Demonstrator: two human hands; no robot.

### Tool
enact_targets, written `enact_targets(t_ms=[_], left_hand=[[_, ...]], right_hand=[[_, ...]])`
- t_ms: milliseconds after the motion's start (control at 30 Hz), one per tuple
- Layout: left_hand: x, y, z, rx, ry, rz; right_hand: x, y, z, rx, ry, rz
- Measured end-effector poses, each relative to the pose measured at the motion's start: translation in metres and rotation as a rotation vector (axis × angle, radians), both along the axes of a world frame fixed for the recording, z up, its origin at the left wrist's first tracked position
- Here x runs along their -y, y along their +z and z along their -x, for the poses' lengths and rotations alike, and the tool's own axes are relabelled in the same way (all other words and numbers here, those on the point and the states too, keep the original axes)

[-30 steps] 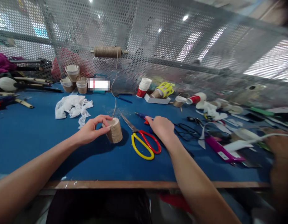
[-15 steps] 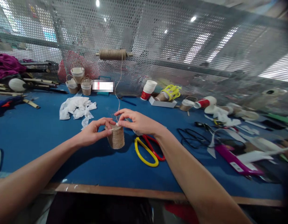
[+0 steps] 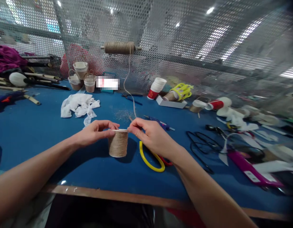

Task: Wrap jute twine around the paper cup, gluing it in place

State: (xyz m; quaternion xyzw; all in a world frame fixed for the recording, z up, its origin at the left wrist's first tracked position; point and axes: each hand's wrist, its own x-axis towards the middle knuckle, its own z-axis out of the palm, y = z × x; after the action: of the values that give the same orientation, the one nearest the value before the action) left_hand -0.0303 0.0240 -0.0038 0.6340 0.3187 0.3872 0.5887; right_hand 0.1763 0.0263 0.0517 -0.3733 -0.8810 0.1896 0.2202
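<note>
My left hand (image 3: pixel 96 133) grips a small paper cup wrapped in twine (image 3: pixel 118 145) by its upper left side, thumb outside and fingers over the rim. The cup stands upright, its white rim facing up. At the rim's right side, my right hand (image 3: pixel 154 136) is closed in a pinch on the twine (image 3: pixel 134 109). That strand runs up to a twine roll (image 3: pixel 119 48) on a rod at the mesh panel. Under my right wrist lie scissors with a yellow handle loop (image 3: pixel 158 169) and a red one, partly hidden.
White lace (image 3: pixel 76 105) lies left of centre, before several small twine-wrapped baskets (image 3: pixel 80 68). Stacked paper cups (image 3: pixel 158 85) and a white box (image 3: pixel 171 103) stand along the mesh panel. At right are a black cable (image 3: pixel 196 148) and a purple tool (image 3: pixel 252 167).
My right hand has moved from above the cup to its right side, pulling the twine down and right. The cup's rim now shows more. The view has shifted slightly.
</note>
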Motion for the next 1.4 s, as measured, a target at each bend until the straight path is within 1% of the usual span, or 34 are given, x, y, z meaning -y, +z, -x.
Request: enact_targets(t_ms=[100, 300, 467, 667, 767, 867, 1000, 1100, 1400], left_hand=[[0.002, 0.001, 0.001, 0.016, -0.001, 0.066], [0.007, 0.007, 0.000, -0.010, -0.077, 0.152], [0.008, 0.009, 0.000, 0.014, -0.123, 0.163], [0.010, 0.010, 0.000, 0.060, -0.145, 0.191], [0.011, 0.011, -0.001, 0.095, -0.140, 0.223], [0.012, 0.011, -0.001, 0.130, -0.142, 0.251], [0.012, 0.010, 0.000, 0.178, -0.157, 0.263], [0.011, 0.009, 0.000, 0.211, -0.169, 0.265], [0.010, 0.006, 0.001, 0.289, -0.232, 0.261]], right_hand=[[0.006, -0.002, -0.005, -0.041, 0.014, 0.051], [0.012, -0.004, -0.012, -0.157, -0.001, 0.191], [0.012, -0.012, -0.014, -0.212, -0.056, 0.266], [0.013, -0.018, -0.015, -0.245, -0.050, 0.346], [0.014, -0.017, -0.015, -0.236, -0.046, 0.353], [0.015, -0.017, -0.014, -0.212, -0.047, 0.327], [0.014, -0.019, -0.015, -0.187, -0.058, 0.288], [0.013, -0.020, -0.016, -0.184, -0.052, 0.290], [0.013, -0.020, -0.014, -0.263, -0.015, 0.331]])
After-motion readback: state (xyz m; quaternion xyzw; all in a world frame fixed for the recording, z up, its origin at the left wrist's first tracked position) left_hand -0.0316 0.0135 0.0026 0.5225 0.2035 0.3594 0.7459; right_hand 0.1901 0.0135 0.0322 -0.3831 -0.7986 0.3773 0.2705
